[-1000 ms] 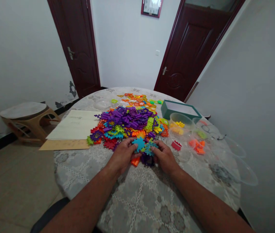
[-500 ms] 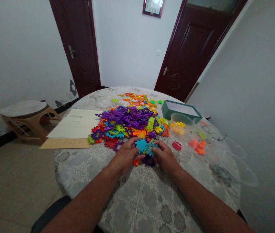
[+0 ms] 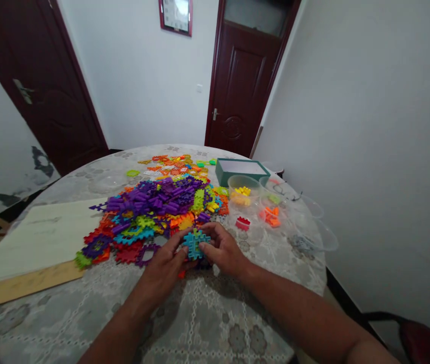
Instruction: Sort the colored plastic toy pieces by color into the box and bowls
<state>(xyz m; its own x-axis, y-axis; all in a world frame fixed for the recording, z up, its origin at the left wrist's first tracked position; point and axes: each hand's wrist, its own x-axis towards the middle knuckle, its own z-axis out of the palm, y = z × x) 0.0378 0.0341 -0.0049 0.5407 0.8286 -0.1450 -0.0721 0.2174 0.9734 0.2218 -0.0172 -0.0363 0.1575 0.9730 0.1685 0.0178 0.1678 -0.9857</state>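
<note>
Between my two hands is a small cluster of turquoise toothed building pieces point(image 3: 195, 243) with a bit of lime green at its top. My left hand point(image 3: 170, 255) grips its left side, thumb at the lower edge. On the opposite side my right hand point(image 3: 222, 248) holds it, thumb pressed on the front face and fingers behind. Both hands are just above the table, and the back of the cluster is hidden. Close behind them lies a heap of purple connector pieces point(image 3: 158, 197) on mixed toothed plates. A purple square frame point(image 3: 147, 255) lies left of my left hand.
A green box point(image 3: 242, 171) stands at the back right. Near it are clear tubs, one with yellow pieces point(image 3: 241, 194), another with orange pieces point(image 3: 270, 216). A red piece point(image 3: 243, 223) lies in front. Cream paper sheets point(image 3: 44, 232) cover the table's left side.
My view has turned right. The turquoise pieces, spread side by side before, now overlap in a more compact cluster, with my hands closer together around them.
</note>
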